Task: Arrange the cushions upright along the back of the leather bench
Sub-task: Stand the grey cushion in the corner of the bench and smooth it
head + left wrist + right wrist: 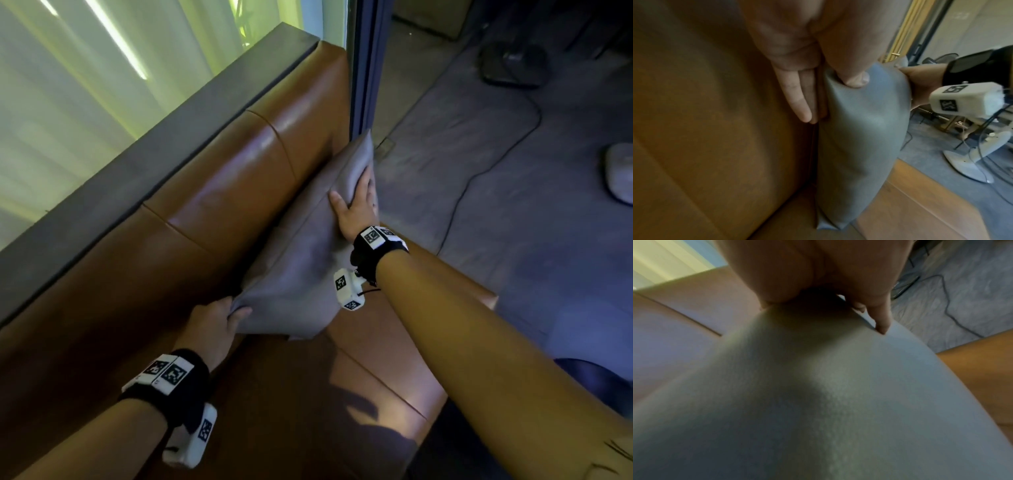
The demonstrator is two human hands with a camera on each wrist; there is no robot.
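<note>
Cushion (301, 253), grey, stands on edge on the seat of the brown leather bench (219, 198), leaning against the backrest near the bench's far end, beside a dark door frame (364, 61). I see my left hand (219, 318) gripping the cushion's near upper corner: in the left wrist view the thumb presses into the fabric on the front while the fingers (797, 97) lie behind it, between cushion and backrest. My right hand (358, 202) clasps the far top edge, thumb on the backrest side and fingers draped over the front face. Both hands are therefore grasping the cushion. Its lower edge rests at the crease where seat meets backrest. Grey carpet (479, 164) lies beyond the bench, with a dark cable (460, 195) trailing across it. Behind the backrest I note a dark ledge (144, 150) and pale curtains (68, 85).
</note>
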